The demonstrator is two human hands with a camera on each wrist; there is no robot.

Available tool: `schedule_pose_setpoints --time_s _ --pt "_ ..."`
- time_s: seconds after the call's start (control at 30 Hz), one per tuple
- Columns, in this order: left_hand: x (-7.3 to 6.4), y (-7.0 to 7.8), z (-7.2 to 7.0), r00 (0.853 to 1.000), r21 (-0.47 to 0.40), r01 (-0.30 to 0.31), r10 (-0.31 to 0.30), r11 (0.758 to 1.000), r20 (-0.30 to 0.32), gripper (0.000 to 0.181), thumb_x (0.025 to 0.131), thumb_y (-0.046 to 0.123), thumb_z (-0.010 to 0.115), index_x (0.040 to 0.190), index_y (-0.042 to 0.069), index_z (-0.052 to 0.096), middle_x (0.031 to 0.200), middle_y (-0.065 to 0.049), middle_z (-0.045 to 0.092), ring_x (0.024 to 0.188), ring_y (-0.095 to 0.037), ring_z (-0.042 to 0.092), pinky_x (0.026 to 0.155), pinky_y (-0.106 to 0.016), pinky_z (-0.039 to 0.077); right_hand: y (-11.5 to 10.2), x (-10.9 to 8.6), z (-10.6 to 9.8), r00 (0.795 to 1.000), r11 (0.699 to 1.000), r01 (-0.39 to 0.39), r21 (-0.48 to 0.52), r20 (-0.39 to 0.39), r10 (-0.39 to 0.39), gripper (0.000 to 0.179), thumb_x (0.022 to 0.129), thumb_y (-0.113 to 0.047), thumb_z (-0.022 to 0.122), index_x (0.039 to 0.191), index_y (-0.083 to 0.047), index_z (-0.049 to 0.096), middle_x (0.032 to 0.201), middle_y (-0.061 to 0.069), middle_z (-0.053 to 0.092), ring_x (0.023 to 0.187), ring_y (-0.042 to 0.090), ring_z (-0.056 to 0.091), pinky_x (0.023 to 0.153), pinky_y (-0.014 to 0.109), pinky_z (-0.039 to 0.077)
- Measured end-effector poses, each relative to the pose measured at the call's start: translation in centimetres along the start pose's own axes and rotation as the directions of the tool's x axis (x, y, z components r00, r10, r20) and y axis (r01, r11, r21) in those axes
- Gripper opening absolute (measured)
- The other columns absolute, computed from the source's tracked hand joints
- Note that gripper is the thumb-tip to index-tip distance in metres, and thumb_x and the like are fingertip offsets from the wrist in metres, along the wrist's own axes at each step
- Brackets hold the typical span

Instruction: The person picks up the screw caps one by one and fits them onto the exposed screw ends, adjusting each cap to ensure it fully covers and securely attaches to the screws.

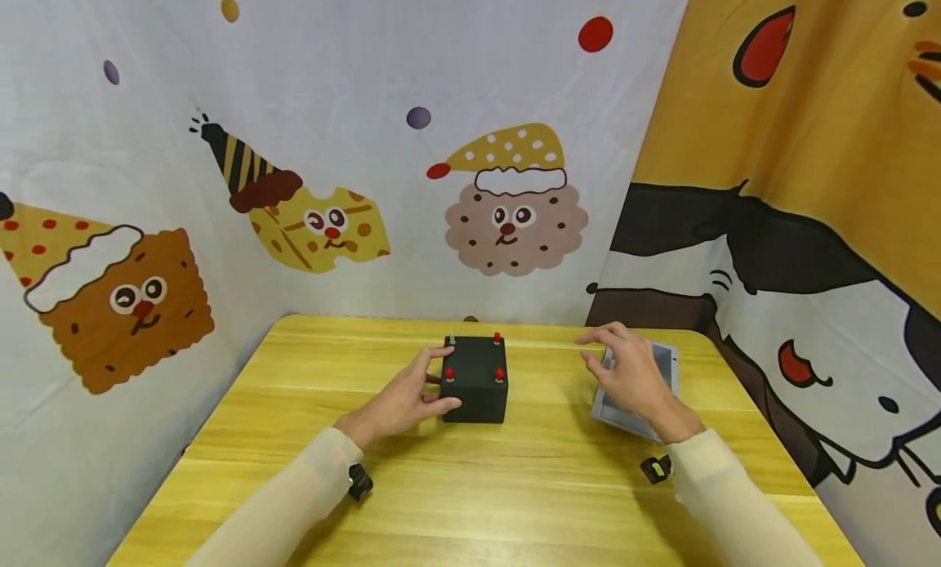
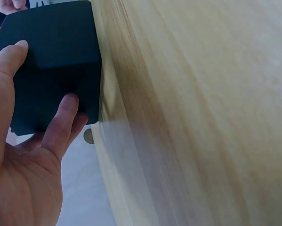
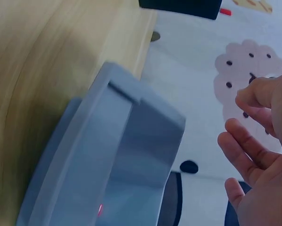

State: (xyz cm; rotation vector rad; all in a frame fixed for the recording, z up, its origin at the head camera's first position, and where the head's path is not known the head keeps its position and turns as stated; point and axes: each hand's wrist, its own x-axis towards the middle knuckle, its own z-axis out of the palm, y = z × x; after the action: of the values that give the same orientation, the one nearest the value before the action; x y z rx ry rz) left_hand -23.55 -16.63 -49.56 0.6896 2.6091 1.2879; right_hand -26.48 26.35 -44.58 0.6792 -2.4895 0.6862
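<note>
A black box (image 1: 474,379) stands on the table, with red-capped posts at three top corners. At its back left corner a bare silver post (image 1: 452,338) shows no red cap. My left hand (image 1: 404,395) grips the box's left side, the thumb and fingers pressing on different faces, as the left wrist view shows. My right hand (image 1: 628,371) hovers over a grey tray (image 1: 666,367), its fingers loosely bent and apart from the thumb in the head view. Nothing shows between them. In the right wrist view a small red spot (image 3: 100,209) appears inside the tray; its kind is unclear.
The wooden table (image 1: 441,502) runs back to a white curtain (image 1: 353,77) printed with cartoon food. A yellow curtain (image 1: 845,183) with a cartoon animal hangs on the right. Black wrist devices (image 1: 360,481) are seen below both forearms.
</note>
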Motion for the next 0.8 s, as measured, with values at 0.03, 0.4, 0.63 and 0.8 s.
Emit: schedule_pose_setpoints --time_s 0.03,0.4,0.63,0.8 --pt "0.0 0.0 0.0 1.0 0.001 0.001 -0.001 1.0 0.0 0.095 0.111 0.05 0.081 0.183 0.028 0.023 0.19 -0.018 0.032 0.144 -0.033 0.073 0.109 -0.041 0.072 0.3 -0.1 -0.1 1.0 1.0 -0.006 0.002 -0.005 0.006 0.024 0.1 -0.002 0.09 0.122 -0.011 0.088 0.122 0.015 0.079 0.081 0.022 0.065 0.081 0.04 0.045" --pt "0.0 0.1 0.2 1.0 -0.007 0.02 -0.02 1.0 -0.003 0.096 0.11 0.049 0.082 0.183 0.031 0.023 0.189 -0.018 0.032 0.145 -0.034 0.073 0.11 -0.04 0.071 2.9 -0.8 -0.7 0.996 0.996 -0.087 -0.021 -0.026 0.086 0.017 0.103 -0.001 0.086 0.119 -0.007 0.088 0.127 0.018 0.077 0.104 0.043 0.075 0.088 0.059 0.045" --pt "0.0 -0.1 0.3 1.0 -0.013 0.015 -0.015 1.0 -0.003 0.095 0.11 0.048 0.082 0.183 0.03 0.023 0.189 -0.018 0.032 0.145 -0.035 0.073 0.11 -0.042 0.071 4.4 -1.2 -1.0 0.986 0.985 -0.166 -0.044 0.009 0.167 0.014 0.102 -0.002 0.087 0.115 -0.007 0.088 0.128 0.019 0.076 0.115 0.046 0.072 0.092 0.064 0.039" --pt "0.1 0.1 0.2 1.0 -0.003 0.016 -0.016 1.0 -0.005 0.095 0.11 0.048 0.082 0.183 0.029 0.023 0.191 -0.016 0.031 0.145 -0.034 0.073 0.109 -0.041 0.071 5.3 -1.5 -1.3 0.973 0.972 -0.22 -0.087 0.056 0.225 0.013 0.104 -0.005 0.085 0.116 -0.008 0.088 0.134 0.022 0.073 0.123 0.047 0.069 0.096 0.07 0.039"
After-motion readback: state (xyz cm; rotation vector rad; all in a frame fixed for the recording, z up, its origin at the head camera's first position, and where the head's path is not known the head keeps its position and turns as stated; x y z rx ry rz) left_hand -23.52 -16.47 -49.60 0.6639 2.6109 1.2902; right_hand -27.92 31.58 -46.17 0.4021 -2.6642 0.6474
